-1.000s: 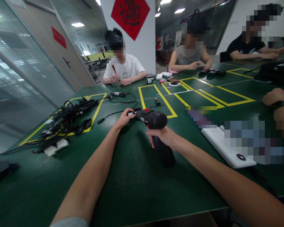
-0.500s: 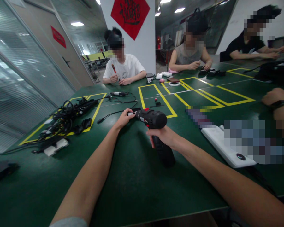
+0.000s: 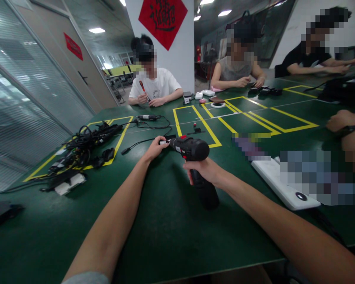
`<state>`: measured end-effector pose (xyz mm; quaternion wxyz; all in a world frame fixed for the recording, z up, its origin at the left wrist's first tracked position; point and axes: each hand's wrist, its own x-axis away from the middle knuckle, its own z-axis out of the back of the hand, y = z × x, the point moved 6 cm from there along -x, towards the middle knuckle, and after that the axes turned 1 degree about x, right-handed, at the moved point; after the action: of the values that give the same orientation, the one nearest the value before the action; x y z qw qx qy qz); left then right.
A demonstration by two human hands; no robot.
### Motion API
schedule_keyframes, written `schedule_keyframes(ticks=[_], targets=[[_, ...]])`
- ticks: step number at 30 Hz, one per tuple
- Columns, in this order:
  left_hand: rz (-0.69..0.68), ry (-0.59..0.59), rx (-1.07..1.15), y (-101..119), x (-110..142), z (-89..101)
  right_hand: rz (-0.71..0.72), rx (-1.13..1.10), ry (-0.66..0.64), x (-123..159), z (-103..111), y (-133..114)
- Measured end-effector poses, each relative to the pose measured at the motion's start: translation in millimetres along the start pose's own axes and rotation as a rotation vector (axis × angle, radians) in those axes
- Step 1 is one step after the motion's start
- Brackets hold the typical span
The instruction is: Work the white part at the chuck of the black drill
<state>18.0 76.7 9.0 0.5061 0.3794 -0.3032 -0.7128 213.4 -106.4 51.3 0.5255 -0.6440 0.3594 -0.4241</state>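
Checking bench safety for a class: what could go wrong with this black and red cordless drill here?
The left hand is closed around the front end of the black and red cordless drill. If the right hand on the grip pressed the trigger, the spinning front end could catch that hand. A thin black cable lies on the dark green table just beyond the left hand and might snag the drill.

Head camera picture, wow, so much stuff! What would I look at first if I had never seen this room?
You'd probably first spot the black-and-red cordless drill in the middle, with the right hand around its handle and the left hand at its front end. Above it, a red diamond-shaped paper sign with black brush lettering hangs on a white pillar, and bright yellow tape rectangles mark the dark green table.
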Motion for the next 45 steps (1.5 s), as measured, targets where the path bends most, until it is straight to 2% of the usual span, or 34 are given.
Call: schedule_keyframes(ticks=[19,34,45], targets=[[-0.019,-0.014,0.025,4.7,1.4,-0.8,0.002,0.011,0.003,1.2,-0.4,-0.5],[-0.001,-0.027,0.040,-1.3,-0.5,-0.9,0.001,-0.013,-0.001,0.5,-0.1,0.6],[-0.011,-0.022,0.041,5.1,2.4,-1.4,-0.013,-0.011,0.028,0.3,-0.3,1.5]])
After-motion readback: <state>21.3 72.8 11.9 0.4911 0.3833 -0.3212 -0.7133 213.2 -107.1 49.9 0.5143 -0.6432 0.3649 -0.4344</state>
